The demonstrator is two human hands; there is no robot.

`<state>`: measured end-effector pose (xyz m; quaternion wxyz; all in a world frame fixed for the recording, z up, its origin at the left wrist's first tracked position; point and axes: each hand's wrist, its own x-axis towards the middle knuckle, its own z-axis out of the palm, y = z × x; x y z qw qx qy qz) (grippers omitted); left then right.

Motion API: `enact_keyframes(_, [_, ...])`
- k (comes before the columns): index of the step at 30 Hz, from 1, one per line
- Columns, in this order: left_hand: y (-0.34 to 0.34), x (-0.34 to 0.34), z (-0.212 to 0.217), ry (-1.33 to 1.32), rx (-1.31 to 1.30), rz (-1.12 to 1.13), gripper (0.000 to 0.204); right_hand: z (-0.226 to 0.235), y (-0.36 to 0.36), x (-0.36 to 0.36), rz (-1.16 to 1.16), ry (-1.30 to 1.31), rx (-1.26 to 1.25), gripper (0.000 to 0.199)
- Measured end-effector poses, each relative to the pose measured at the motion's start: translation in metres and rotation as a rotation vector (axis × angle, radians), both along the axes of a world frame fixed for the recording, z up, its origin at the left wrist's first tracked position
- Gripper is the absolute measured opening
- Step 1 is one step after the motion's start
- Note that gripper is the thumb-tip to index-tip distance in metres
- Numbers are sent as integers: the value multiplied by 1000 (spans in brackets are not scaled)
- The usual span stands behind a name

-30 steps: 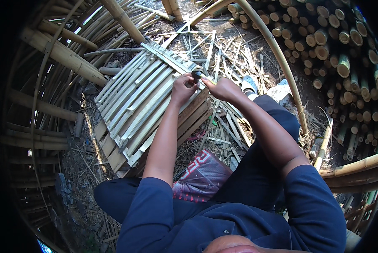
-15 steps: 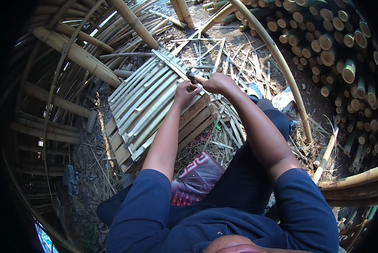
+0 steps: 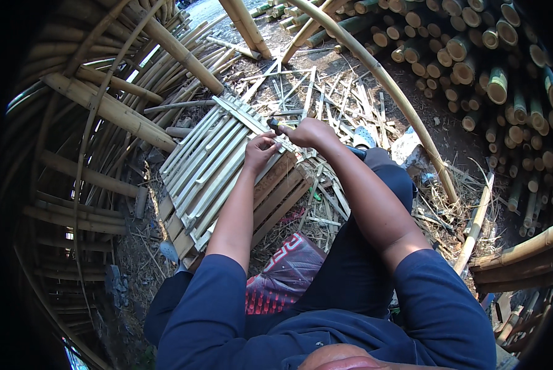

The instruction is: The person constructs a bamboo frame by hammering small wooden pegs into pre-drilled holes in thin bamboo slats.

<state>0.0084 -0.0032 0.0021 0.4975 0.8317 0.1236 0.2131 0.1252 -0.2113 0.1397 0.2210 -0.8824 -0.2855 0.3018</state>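
Observation:
A panel of pale bamboo slats rests on a wooden crate in front of me, with a cross strip over the slats' far ends. My left hand is at the panel's far right corner, thumb and fingers pinched together; what is between them is too small to make out. Just right of it, my right hand is wrapped round a hammer. The dark hammer head is close above the strip's end, near my left fingertips. Most of the handle is hidden by my fist.
Cut bamboo scraps litter the ground beyond the crate. Stacked bamboo poles fill the far right. A curved bamboo pole arches at the right, and thick bamboo posts stand at the left. A printed cloth lies by my lap.
The view has tilted, so the scene sits lower and slightly left. Hammer and hands stay at the same corner; the hammer head shows a little differently angled. A shoe now shows left of the crate.

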Motion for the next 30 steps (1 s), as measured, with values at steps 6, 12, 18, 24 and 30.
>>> enact_keyframes(6, [-2,1,6,19,-97,-37,14,-4,6,-1,8,-46,61,90])
enact_keyframes(12, [4,-4,7,22,-106,-33,16,0,19,-7,16,-52,-19,83])
enact_keyframes(18, [-1,-9,16,60,19,13,17,9,30,-11,18,-37,-60,87])
enact_keyframes(24, [-6,-6,14,-6,54,34,22,0,46,-7,-5,-27,-97,95])
enact_keyframes(30, [2,-7,9,-13,54,44,25,-6,39,-22,-102,13,-26,96])
